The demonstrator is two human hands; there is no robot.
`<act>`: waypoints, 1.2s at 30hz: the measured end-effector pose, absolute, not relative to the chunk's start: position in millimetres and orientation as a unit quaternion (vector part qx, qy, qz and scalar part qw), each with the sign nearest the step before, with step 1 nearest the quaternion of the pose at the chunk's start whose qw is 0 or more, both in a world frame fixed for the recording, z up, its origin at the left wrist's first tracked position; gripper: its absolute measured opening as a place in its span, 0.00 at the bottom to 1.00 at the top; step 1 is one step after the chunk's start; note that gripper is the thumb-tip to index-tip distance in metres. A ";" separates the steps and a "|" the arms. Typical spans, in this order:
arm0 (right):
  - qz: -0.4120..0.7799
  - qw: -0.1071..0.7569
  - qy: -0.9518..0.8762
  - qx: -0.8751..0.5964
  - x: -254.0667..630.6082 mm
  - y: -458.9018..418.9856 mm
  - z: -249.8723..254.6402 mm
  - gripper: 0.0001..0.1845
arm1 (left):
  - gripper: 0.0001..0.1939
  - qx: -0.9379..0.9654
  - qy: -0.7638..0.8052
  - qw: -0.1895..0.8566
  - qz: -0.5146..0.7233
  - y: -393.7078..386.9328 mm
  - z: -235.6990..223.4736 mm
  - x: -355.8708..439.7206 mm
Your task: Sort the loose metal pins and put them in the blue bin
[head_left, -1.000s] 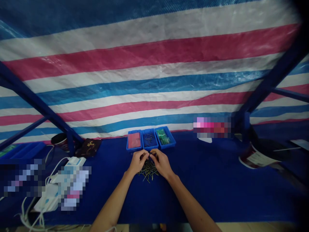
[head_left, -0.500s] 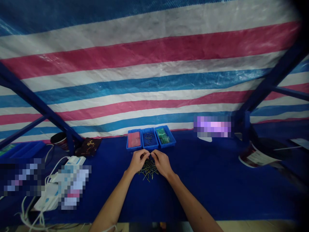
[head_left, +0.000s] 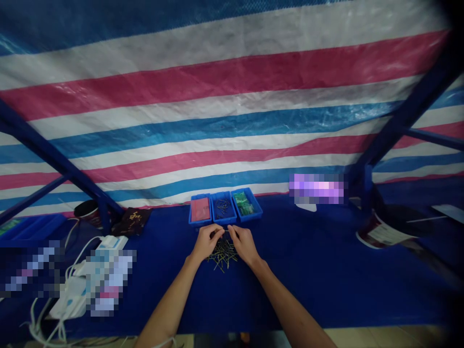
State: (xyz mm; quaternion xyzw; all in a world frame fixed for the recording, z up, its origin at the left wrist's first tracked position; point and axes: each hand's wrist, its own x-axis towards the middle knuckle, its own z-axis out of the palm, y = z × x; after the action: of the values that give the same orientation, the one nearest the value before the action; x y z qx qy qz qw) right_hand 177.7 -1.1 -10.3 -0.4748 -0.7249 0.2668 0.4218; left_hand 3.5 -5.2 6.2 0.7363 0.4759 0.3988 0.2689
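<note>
The left hand (head_left: 208, 240) and right hand (head_left: 245, 242) curled inward over a pile of screws (head_left: 222, 256), partly hiding it; whether their fingertips (head_left: 220, 233) grasped one was too small to tell. The pile lay on a blue counter (head_left: 311, 280) before a striped tarp (head_left: 232, 111). Both forearms (head_left: 168, 295) were cut off below, and pixelation masked an object (head_left: 316, 188) at the back right.

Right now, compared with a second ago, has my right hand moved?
Yes, slightly: judged against the middle tray, your right hand has its fingertips a little farther right, drawn away from the left hand's.
</note>
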 end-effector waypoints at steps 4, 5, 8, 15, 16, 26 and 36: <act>0.293 0.446 -0.720 -0.443 179.9 -3.7 -4.6 0.22 | 0.18 0.732 0.479 0.264 0.406 -6.3 7.6 3.2; 0.295 0.451 -0.719 -0.439 180.3 -4.0 -3.9 0.20 | 0.18 0.732 0.479 0.263 0.407 -6.5 7.8 3.0; 0.299 0.463 -0.713 -0.435 180.9 -3.5 -4.3 0.17 | 0.19 0.731 0.479 0.262 0.410 -6.8 8.0 2.4; 0.319 0.486 -0.685 -0.440 180.6 -1.1 -11.1 0.11 | 0.20 0.728 0.479 0.266 0.412 -6.4 7.9 1.3; 0.319 0.489 -0.683 -0.440 180.7 -1.3 -11.3 0.11 | 0.20 0.728 0.479 0.267 0.411 -6.4 7.7 1.2; 0.296 0.471 -0.722 -0.410 178.7 -5.0 -9.6 0.11 | 0.17 0.752 0.464 0.260 0.388 -5.9 3.2 3.2; 0.289 0.444 -0.745 -0.405 178.2 -4.6 -9.0 0.14 | 0.16 0.762 0.461 0.246 0.383 -6.5 6.6 5.1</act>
State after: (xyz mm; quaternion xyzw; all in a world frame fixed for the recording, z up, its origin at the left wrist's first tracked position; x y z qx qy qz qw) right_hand 178.2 -4.6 -9.0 -0.4053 -0.7450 0.2890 0.4441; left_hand 5.1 -6.5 6.6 0.7618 0.4610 0.3827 0.2463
